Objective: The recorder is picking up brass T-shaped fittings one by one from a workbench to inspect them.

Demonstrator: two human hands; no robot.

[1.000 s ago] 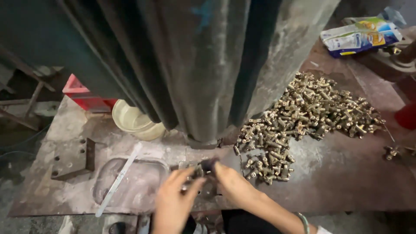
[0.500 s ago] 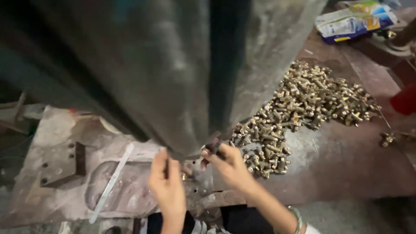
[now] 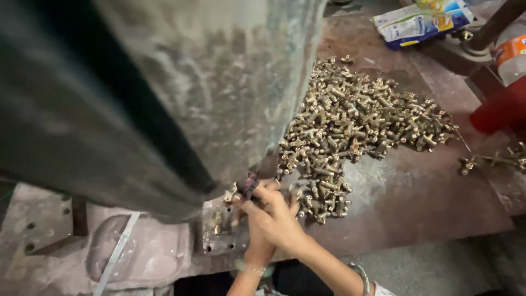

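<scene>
Right hand pinches a small dark, T-shaped fitting between fingertips, just under the edge of the big grey press body. Left hand sits beneath it, mostly hidden; its grip cannot be told. The heap of brass fittings lies right of the press.

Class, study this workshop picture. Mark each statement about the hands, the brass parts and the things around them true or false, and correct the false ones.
1. The heap of brass fittings lies on a rusty metal table. True.
2. The right hand rests on a red object. False: it is at the press base beside the heap.
3. A printed packet lies beyond the heap. True.
4. The left hand is spread flat on the heap. False: it sits under the right hand.
</scene>
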